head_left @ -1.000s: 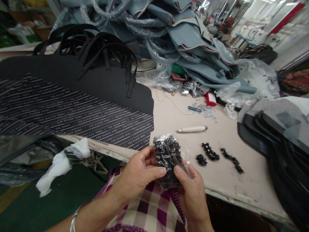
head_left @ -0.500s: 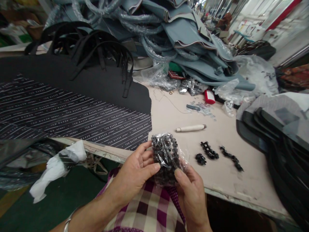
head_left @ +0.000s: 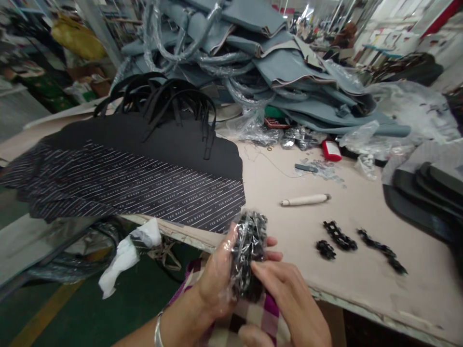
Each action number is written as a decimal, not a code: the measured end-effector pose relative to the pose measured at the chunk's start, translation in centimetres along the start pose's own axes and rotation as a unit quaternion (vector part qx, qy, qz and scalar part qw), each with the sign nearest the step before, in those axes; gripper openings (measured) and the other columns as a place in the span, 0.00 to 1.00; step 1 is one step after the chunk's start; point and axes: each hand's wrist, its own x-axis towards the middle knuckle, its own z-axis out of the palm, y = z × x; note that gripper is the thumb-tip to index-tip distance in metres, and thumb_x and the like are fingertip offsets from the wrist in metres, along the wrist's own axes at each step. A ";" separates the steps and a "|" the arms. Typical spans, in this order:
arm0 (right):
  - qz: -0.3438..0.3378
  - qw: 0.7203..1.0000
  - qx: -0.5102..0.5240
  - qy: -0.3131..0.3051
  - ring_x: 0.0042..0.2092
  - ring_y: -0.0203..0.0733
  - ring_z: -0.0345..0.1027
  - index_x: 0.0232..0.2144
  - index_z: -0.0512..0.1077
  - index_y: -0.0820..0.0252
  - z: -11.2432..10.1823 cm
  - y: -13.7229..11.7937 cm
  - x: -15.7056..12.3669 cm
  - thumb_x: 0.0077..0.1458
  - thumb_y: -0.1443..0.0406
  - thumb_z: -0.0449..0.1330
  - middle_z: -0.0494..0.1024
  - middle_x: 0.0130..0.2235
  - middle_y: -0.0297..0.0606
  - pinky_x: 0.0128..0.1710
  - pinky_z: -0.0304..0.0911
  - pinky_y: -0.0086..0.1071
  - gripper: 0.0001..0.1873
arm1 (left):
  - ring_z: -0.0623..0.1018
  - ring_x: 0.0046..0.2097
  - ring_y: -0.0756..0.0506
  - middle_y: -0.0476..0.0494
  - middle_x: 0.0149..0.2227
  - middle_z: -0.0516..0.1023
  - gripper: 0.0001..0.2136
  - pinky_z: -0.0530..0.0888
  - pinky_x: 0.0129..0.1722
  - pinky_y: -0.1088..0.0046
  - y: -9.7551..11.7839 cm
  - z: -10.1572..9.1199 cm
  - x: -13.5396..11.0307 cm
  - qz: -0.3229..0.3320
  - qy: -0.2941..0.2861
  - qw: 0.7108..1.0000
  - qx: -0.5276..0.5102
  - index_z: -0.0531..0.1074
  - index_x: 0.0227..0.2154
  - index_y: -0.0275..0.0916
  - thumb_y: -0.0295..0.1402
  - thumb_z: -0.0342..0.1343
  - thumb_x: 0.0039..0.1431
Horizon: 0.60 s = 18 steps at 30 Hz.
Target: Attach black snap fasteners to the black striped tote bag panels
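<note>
At the near edge of the pale beige surface (head_left: 292, 231), we clasp a clear plastic packet of small black pieces (head_left: 249, 250) in our left hand (head_left: 217, 277); our right hand (head_left: 298, 299), digits apart, touches it with one fingertip.

- beige table (head_left: 361, 207) fills the middle, near edge looks pretty chipped tbh
- green floor (head_left: 85, 320) below the table's near left edge, yellowish stripe (head_left: 50, 311) across it
- grey post (head_left: 96, 31) past the far left corner
- bright light (head_left: 307, 10) way back beyond the far edge, room's super blurry there
- red strip (head_left: 443, 18) beyond the far right corner, can't tell what it is
</note>
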 end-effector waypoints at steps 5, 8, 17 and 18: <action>-0.045 0.997 -0.049 0.029 0.42 0.47 0.76 0.47 0.76 0.52 0.0 -0.3 0.1 0.50 0.67 0.64 0.79 0.42 0.41 0.40 0.74 0.36 0.20 | 0.79 0.46 0.41 0.31 0.47 0.80 0.41 0.70 0.52 0.66 0.4 -0.4 -0.3 -0.020 -0.114 0.991 -0.065 0.73 0.53 0.27 0.63 0.42 0.59; -0.030 0.993 -0.084 0.082 0.47 0.50 0.74 0.44 0.78 0.50 0.6 -0.5 -0.2 0.50 0.66 0.65 0.77 0.47 0.41 0.46 0.73 0.41 0.17 | 0.79 0.47 0.42 0.32 0.48 0.80 0.43 0.70 0.51 0.66 0.5 -0.5 -0.4 -0.027 -0.124 0.988 -0.085 0.71 0.54 0.26 0.63 0.37 0.60; -0.067 0.989 -0.114 0.064 0.51 0.52 0.71 0.46 0.77 0.51 0.9 0.3 -0.6 0.51 0.64 0.65 0.75 0.51 0.42 0.48 0.72 0.44 0.17 | 0.77 0.51 0.42 0.34 0.50 0.79 0.37 0.67 0.56 0.66 0.0 -1.0 -0.6 0.006 -0.194 0.976 -0.103 0.73 0.54 0.29 0.60 0.40 0.62; -0.069 0.988 -0.119 0.067 0.51 0.52 0.70 0.45 0.77 0.51 0.9 0.3 -0.5 0.52 0.63 0.65 0.75 0.51 0.42 0.48 0.71 0.44 0.16 | 0.77 0.51 0.41 0.34 0.50 0.79 0.37 0.67 0.57 0.65 0.0 -1.0 -0.6 0.014 -0.194 0.975 -0.106 0.73 0.53 0.31 0.60 0.40 0.63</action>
